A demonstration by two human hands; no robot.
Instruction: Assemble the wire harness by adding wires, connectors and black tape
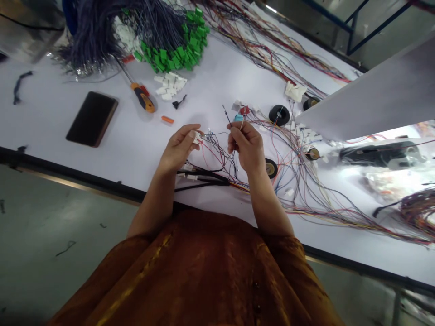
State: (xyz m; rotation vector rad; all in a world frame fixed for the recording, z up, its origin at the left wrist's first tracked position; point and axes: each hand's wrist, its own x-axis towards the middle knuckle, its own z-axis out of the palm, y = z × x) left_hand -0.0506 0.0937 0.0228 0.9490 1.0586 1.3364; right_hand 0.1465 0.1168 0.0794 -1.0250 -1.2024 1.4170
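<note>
Between the thumb and fingers of my left hand [180, 147] is a small white connector [197, 137], with thin wires running out of it to the right. My right hand [248, 144] pinches thin wires [226, 112] whose bare ends stick up past the fingertips, one dark and one pale. Loose wires [217, 149] in several colours cross the gap between both hands. Below them, black-sleeved cables [207, 177] with white plugs lie on the white table [136, 158]. Just beyond the right fingertips sit a red connector [244, 110] and a light blue connector [239, 117].
A dark phone [92, 118], an orange-handled screwdriver [144, 98] and white connectors [171, 85] lie to the left. Behind them is a grey wire bundle with green connectors [180, 56]. Black tape rolls [279, 115] and tangled wires spread right, near a pale upright panel [374, 86].
</note>
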